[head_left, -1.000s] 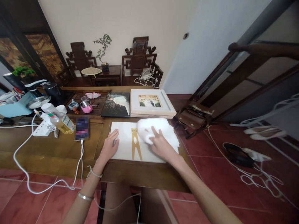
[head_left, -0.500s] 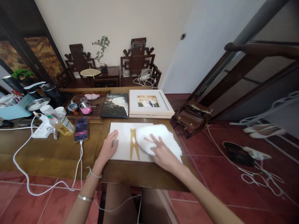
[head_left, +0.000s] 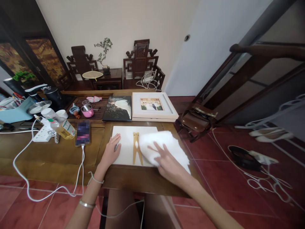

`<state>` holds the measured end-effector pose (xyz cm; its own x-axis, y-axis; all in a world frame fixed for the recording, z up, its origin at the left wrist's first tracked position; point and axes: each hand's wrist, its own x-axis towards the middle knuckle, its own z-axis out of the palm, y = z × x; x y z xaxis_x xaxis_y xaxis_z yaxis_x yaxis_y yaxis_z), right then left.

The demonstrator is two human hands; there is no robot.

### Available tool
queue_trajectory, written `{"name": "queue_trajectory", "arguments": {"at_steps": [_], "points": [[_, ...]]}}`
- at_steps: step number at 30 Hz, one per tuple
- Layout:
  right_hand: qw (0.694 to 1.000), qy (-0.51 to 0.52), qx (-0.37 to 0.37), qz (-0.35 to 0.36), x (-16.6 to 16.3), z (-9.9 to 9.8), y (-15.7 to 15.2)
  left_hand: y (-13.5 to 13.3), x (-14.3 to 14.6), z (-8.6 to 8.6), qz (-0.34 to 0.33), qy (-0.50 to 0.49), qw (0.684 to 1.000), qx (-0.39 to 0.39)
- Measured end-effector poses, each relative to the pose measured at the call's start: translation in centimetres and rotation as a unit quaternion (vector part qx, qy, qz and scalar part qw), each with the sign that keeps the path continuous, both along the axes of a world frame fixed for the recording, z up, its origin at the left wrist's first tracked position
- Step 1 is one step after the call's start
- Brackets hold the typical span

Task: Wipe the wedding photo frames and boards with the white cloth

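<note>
A white board [head_left: 125,152] lies flat near the front edge of the wooden table. On it is a tan, long-legged animal figure [head_left: 136,143] with a white belly. My left hand [head_left: 112,149] rests on the board's left edge, fingers stretched out and holding nothing. Spread over the board's right part is a white cloth [head_left: 152,140], which hangs past the board's right side. My right hand [head_left: 166,160] presses on this cloth from above with its fingers spread, slightly blurred.
Behind the board lie a framed picture [head_left: 154,116] and a dark panel with a white bird [head_left: 119,108]. To the left are a phone [head_left: 83,132] on a cable, an oil-coloured bottle [head_left: 64,128], a power strip [head_left: 41,133] and a pink cup [head_left: 87,110].
My right hand and the white cloth have slid a little to the right and toward me. My left hand stays in place on the board.
</note>
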<state>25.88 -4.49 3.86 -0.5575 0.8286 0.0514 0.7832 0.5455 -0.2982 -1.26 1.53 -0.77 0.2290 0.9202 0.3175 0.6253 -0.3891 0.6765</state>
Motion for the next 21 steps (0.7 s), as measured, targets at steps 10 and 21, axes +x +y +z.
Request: {"name": "queue_trajectory", "arguments": {"at_steps": [10,21], "points": [[0.998,-0.025,-0.059,0.001,0.4,1.4,-1.3,-0.1,0.1,0.2,0.002,0.003,1.0,-0.003],[0.995,-0.075,-0.047,-0.053,-1.6,2.6,10.1,-0.1,0.1,0.1,0.008,-0.006,1.0,0.001]]}}
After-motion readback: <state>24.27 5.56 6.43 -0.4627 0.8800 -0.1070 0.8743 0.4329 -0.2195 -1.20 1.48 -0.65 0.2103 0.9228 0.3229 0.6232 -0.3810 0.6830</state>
